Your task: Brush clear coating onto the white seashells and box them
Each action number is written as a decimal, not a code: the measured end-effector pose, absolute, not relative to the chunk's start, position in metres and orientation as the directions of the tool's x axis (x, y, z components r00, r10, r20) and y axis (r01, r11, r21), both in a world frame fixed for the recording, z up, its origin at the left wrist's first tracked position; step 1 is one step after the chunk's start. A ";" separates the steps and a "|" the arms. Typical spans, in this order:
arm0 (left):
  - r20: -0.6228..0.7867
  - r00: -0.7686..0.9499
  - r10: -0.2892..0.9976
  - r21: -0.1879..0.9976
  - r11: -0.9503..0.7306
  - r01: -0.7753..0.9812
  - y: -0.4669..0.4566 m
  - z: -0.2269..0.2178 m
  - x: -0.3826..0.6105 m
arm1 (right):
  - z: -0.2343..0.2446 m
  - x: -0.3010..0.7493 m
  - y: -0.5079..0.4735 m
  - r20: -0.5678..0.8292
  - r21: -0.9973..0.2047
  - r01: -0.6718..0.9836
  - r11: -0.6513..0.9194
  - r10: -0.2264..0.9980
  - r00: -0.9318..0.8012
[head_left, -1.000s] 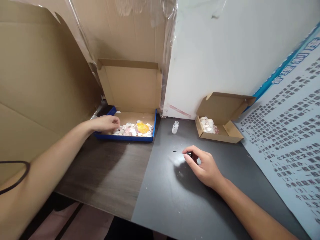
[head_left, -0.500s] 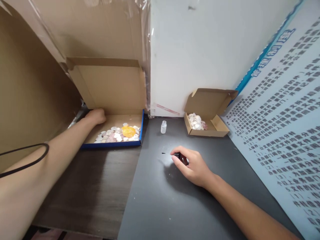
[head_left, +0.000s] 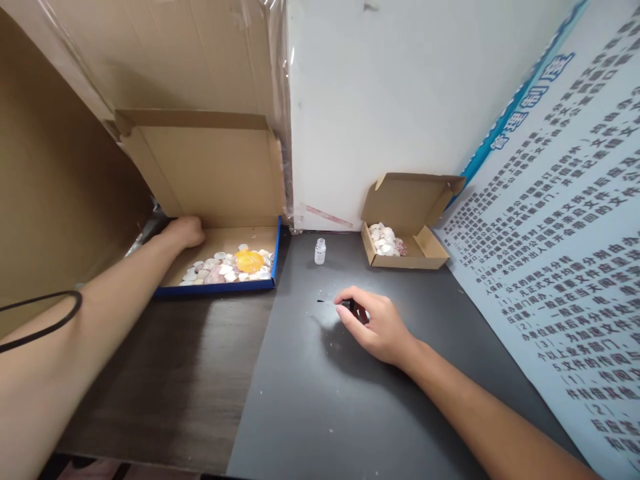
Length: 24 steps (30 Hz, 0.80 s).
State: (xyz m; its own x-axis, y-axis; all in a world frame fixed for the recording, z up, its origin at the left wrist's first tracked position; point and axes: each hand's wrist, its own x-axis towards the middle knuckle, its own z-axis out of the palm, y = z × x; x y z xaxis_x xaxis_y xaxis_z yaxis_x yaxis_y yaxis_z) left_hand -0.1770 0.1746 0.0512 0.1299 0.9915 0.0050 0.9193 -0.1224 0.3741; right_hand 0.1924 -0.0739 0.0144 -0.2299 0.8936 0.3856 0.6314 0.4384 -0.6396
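Note:
My left hand [head_left: 186,232] reaches into the far left corner of a blue-edged cardboard box [head_left: 215,289] that holds several pale shells [head_left: 215,267] and one orange shell [head_left: 249,261]. Its fingers are curled and hidden against the box's back wall. My right hand [head_left: 376,323] rests on the dark grey mat, pinched on a small black-capped brush [head_left: 336,303] whose thin tip points left. A small clear bottle [head_left: 320,251] stands open on the mat just beyond the brush.
A smaller open cardboard box [head_left: 405,257] with several white shells sits at the back right. Cardboard sheets wall off the left and back, a white wall stands behind, and a printed poster [head_left: 560,253] leans on the right. The brown table's front edge is near.
My left hand has moved from the shells to the box's far left corner. The view has shifted, so everything sits further left. My right hand holds still with the brush.

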 end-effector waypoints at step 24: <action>0.147 0.401 0.904 0.766 -0.361 0.532 0.035 0.032 0.027 | -0.002 0.213 -0.052 0.346 -0.844 0.468 0.263 0.933 0.099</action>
State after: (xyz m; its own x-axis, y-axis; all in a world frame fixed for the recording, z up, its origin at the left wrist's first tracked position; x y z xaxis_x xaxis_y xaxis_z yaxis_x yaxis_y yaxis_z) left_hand 0.0268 0.0353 0.0321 0.4007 0.9043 0.1474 0.5323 -0.3607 0.7658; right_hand 0.2128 -0.0522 -0.0021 0.0985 0.9331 0.3460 0.4678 0.2634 -0.8437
